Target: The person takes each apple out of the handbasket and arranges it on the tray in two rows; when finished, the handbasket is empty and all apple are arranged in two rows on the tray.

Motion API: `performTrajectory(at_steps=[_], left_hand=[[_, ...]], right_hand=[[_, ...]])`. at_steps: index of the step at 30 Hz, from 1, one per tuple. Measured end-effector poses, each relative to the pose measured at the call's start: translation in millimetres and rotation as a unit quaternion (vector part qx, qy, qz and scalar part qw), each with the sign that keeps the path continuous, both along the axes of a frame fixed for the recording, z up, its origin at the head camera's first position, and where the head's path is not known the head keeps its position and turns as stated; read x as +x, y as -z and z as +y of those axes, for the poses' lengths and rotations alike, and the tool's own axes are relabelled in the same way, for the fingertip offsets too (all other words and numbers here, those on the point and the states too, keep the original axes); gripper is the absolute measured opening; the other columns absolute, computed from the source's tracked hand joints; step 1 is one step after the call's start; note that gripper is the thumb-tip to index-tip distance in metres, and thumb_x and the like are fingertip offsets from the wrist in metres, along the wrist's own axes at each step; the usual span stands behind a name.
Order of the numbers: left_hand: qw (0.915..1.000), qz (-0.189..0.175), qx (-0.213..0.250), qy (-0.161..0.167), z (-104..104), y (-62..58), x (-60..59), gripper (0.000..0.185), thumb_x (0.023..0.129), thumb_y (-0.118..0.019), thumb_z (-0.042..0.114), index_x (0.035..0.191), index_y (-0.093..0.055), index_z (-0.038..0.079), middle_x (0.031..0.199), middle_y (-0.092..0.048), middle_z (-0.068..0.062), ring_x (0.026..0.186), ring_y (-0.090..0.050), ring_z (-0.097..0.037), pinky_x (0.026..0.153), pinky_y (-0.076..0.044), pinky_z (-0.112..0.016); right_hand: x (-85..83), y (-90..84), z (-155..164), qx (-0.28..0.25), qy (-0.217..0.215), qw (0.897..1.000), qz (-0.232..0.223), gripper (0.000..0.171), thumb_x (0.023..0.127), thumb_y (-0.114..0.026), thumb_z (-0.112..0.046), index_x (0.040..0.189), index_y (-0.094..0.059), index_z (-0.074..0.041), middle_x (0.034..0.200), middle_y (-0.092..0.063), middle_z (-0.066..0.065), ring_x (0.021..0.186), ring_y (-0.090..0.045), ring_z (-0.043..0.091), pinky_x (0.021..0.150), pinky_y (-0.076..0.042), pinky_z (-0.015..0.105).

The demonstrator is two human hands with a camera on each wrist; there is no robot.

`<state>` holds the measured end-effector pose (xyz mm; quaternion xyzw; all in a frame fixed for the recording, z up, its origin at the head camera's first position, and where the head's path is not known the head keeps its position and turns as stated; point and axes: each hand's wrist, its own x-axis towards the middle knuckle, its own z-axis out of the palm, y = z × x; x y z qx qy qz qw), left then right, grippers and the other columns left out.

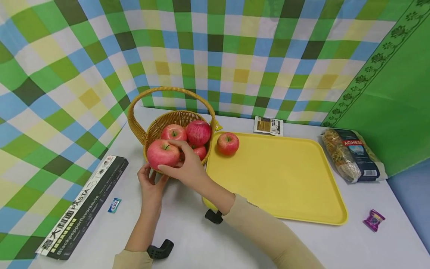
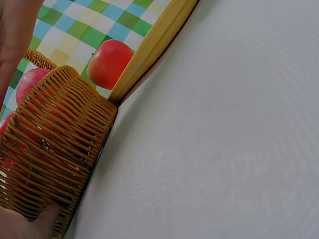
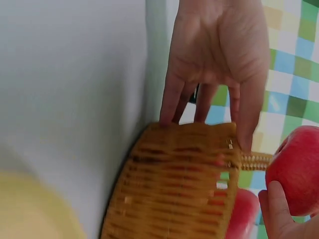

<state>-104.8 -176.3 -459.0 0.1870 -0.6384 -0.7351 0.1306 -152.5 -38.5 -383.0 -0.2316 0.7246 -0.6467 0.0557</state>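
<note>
A wicker basket [image 1: 158,129] with a hoop handle holds several red apples [image 1: 199,132]. My right hand [image 1: 183,162] reaches across and grips one red apple [image 1: 162,154] at the basket's front left rim, thumb on top and fingers beneath. My left hand [image 1: 149,179] rests straight fingers against the basket's near wall; in the right wrist view its fingertips [image 3: 172,112] touch the weave [image 3: 174,189] beside the held apple [image 3: 296,169]. Another apple [image 1: 227,143] lies on the far left corner of the yellow tray [image 1: 285,179], also seen as the apple [image 2: 109,62] past the basket [image 2: 55,149].
A long black pasta box [image 1: 84,207] lies at the left with a small blue candy [image 1: 114,205] beside it. A pasta bag [image 1: 351,153] and a purple candy [image 1: 373,219] lie right of the tray. A small packet [image 1: 268,125] sits behind it. Checked cloth backs the white table.
</note>
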Motion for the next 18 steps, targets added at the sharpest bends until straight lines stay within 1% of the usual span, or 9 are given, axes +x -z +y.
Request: performTrajectory(at_steps=[3,6,10,15,18], left_hand=[[1.0,-0.002,0.006,0.004,0,-0.2,-0.3,0.068,0.089,-0.07,0.017,0.138,-0.023,0.022,0.156,-0.016,0.005,0.142,-0.021,-0.019,0.101,-0.042,-0.026],[0.9999,-0.005,0.014,0.004,1,-0.3,-0.6,0.072,0.087,-0.073,0.021,0.138,-0.023,0.023,0.156,-0.016,0.005,0.142,-0.022,-0.017,0.102,-0.041,-0.026],[0.9998,-0.01,0.02,-0.002,1,-0.3,-0.6,0.072,0.086,-0.074,0.02,0.138,-0.024,0.023,0.155,-0.017,0.004,0.142,-0.022,-0.018,0.102,-0.041,-0.027],[0.9996,-0.011,0.024,-0.003,1,-0.5,-0.4,0.073,0.086,-0.074,0.018,0.139,-0.023,0.023,0.156,-0.015,0.004,0.142,-0.022,-0.017,0.102,-0.04,-0.025],[0.9996,-0.01,0.026,-0.002,0,-1.1,-0.3,0.074,0.086,-0.074,0.018,0.14,-0.022,0.022,0.156,-0.015,0.004,0.142,-0.021,-0.016,0.103,-0.039,-0.024]], right_hand=[[1.0,-2.4,15,-0.01,-0.003,1.0,0.003,0.064,0.079,-0.081,-0.021,0.134,-0.046,-0.022,0.129,-0.049,-0.003,0.107,-0.057,0.012,0.085,-0.054,0.028],[1.5,-4.6,32,-0.005,0.005,1.0,0.011,0.064,0.08,-0.081,-0.02,0.133,-0.046,-0.021,0.129,-0.049,-0.001,0.108,-0.057,0.015,0.085,-0.055,0.031],[0.5,-5.0,56,0.018,0.025,0.999,0.029,0.065,0.079,-0.081,-0.024,0.134,-0.046,-0.022,0.128,-0.05,-0.002,0.109,-0.054,0.018,0.085,-0.055,0.036],[-5.3,-1.2,92,0.04,0.056,0.997,0.044,0.066,0.079,-0.081,-0.023,0.135,-0.046,-0.019,0.128,-0.051,-0.001,0.107,-0.056,0.02,0.086,-0.054,0.033],[-11.0,1.6,116,0.048,0.081,0.995,0.047,0.067,0.079,-0.082,-0.02,0.135,-0.046,-0.017,0.131,-0.05,0.0,0.106,-0.057,0.022,0.085,-0.055,0.033]])
